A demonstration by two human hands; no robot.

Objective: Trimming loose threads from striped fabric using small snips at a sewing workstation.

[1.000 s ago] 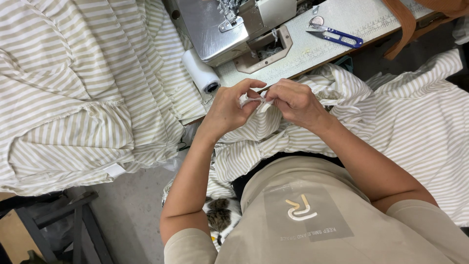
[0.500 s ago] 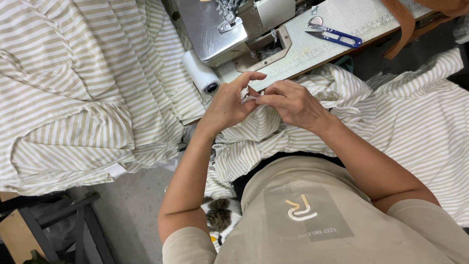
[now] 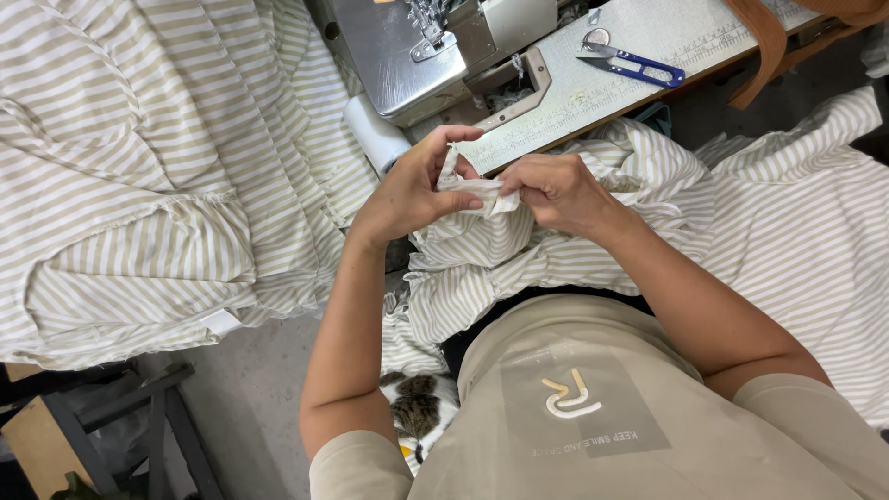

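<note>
Both hands (image 3: 491, 190) pinching striped fabric (image 3: 468, 190), fingertips (image 3: 472, 202) closed

Grey concrete floor (image 3: 250, 398) visible lower left, evenly lit. A dark metal stand (image 3: 120, 407) sits on it at the bottom left corner. A pale sewing table (image 3: 648, 37) with a grey machine (image 3: 407, 46) runs along the top edge.

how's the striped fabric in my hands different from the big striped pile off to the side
The striped fabric in the hands is a small bunched edge, pinched between the left hand and right hand; the striped pile is far larger and no hand touches it. The held piece is raised in front of the sewing machine, while the pile lies spread in broad folds beside it. Both show the same beige and white stripes.
</note>
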